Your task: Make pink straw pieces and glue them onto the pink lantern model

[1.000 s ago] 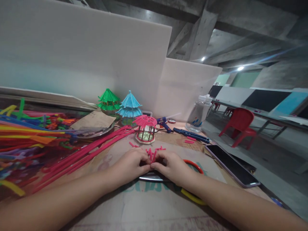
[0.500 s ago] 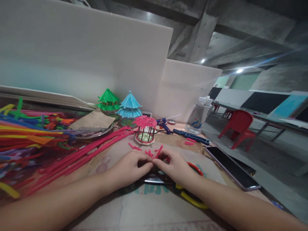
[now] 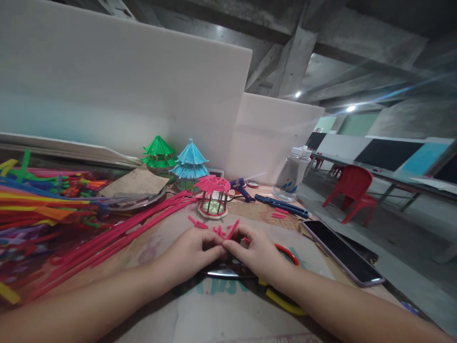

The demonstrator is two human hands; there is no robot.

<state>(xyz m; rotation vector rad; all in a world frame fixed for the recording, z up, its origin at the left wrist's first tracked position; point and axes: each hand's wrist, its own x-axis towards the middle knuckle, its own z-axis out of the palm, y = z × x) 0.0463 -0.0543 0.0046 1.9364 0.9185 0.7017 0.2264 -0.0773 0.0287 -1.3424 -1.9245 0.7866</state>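
Both hands meet over a shiny metal plate. My right hand is closed in a pinch on a short pink pipe cleaner piece that slants up from the fingertips. Its thumb touches the tips of my left hand, which is also pinched closed; what lies inside that pinch is hidden. Just beyond the fingers are several small pink pieces. Behind them stands a small pavilion model with a pink roof and dark posts. Red-orange and yellow handles show under my right forearm.
Long pink pipe cleaners and a multicoloured heap lie left. Green and blue roofed models stand behind. A glue gun, a blue cutter, a water bottle and a phone are rightward.
The view has shifted slightly, so the table's things appear a little lower and further left. My hands keep the same pinch, fingertips together, with the pink piece still upright at a slant.
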